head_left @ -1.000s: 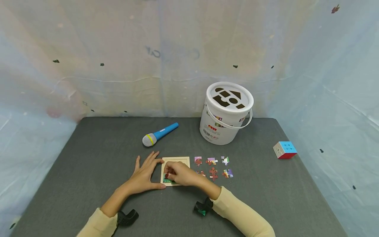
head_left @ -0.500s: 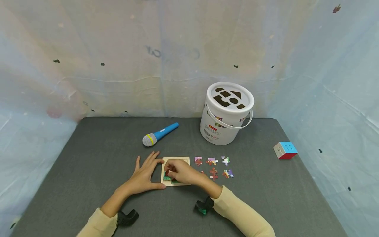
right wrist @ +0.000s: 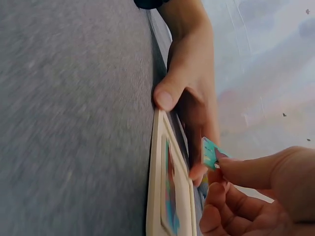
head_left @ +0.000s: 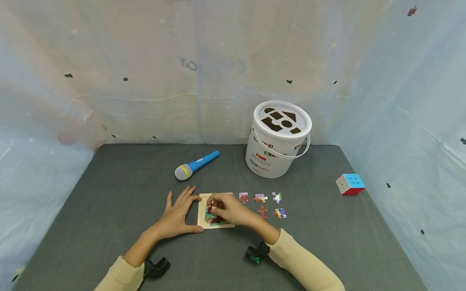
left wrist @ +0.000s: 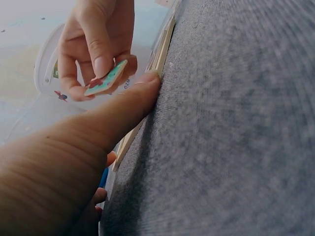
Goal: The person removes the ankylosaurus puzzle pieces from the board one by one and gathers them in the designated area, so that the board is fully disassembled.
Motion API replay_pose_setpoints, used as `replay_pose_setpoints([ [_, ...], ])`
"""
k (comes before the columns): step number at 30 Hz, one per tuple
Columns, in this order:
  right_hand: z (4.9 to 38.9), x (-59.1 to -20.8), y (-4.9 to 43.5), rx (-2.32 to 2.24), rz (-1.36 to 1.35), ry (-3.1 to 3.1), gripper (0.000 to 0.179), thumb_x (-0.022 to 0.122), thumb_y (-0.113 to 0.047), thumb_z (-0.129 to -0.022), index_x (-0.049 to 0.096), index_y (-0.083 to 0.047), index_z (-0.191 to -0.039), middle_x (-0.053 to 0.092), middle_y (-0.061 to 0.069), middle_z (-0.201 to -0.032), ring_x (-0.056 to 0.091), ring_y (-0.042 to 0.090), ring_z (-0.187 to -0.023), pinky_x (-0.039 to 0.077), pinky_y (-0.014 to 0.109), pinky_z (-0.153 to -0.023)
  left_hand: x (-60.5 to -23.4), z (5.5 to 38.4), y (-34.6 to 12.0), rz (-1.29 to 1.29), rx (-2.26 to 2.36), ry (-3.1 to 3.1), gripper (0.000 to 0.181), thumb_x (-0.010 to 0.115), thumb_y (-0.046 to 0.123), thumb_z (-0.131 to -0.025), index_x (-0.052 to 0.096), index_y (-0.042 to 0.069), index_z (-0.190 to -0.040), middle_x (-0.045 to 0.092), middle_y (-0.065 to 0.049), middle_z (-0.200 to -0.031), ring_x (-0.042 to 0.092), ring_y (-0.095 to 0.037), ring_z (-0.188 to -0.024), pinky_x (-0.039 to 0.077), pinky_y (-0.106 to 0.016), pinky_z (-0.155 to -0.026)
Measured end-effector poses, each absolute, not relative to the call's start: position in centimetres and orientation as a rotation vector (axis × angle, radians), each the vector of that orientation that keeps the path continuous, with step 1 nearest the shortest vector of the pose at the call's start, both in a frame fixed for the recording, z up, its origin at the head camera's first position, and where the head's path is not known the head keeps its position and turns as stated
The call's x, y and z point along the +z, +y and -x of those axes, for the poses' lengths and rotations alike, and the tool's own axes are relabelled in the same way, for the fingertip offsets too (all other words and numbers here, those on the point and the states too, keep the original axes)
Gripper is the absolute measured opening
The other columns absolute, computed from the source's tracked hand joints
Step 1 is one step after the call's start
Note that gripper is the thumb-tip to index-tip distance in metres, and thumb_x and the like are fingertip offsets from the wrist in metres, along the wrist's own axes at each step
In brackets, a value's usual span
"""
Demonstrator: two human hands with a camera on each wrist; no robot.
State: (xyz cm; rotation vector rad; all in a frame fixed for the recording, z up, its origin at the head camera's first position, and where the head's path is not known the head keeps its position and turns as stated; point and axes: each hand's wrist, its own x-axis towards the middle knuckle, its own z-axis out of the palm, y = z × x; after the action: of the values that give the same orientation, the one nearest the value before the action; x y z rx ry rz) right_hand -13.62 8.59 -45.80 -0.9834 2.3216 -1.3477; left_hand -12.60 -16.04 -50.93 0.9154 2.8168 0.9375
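A shallow wooden puzzle tray (head_left: 201, 210) lies flat on the grey table, with some picture pieces in its lower part. My left hand (head_left: 174, 220) is spread along its left side, thumb (left wrist: 142, 88) touching the near corner and a fingertip the edge farther back. Over the tray, my right hand (head_left: 230, 209) pinches a green and dark red jigsaw piece (head_left: 210, 215) between thumb and fingers. In the left wrist view the piece (left wrist: 112, 77) is tilted and raised above the tray. The right wrist view shows it (right wrist: 209, 153) at the thumb tip.
Several loose jigsaw pieces (head_left: 260, 198) lie in two rows right of the tray. Behind are a blue toy microphone (head_left: 200, 163) and a white lidded bucket (head_left: 273, 149) with shaped holes. A puzzle cube (head_left: 350, 184) sits near the table's right edge.
My right hand has drawn the green and red jigsaw piece up from the tray's lower left and moved slightly right, tilting it. The left hand has stayed in place.
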Motion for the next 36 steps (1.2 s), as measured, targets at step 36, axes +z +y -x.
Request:
replay_pose_setpoints([
  [36, 9.3, -46.9, 18.2, -1.363, 0.688, 2.405, 0.015, 0.076, -0.002, -0.087, 0.069, -0.001, -0.100, 0.065, 0.002, -0.077, 0.057, 0.007, -0.065, 0.049, 0.022, -0.058, -50.8, 12.6, -16.0, -0.915, 0.919, 2.830, 0.093, 0.079, 0.066, -0.072, 0.045, 0.015, -0.142, 0.021, -0.021, -0.161, 0.012, -0.042, -0.150, -0.008, -0.076, -0.105],
])
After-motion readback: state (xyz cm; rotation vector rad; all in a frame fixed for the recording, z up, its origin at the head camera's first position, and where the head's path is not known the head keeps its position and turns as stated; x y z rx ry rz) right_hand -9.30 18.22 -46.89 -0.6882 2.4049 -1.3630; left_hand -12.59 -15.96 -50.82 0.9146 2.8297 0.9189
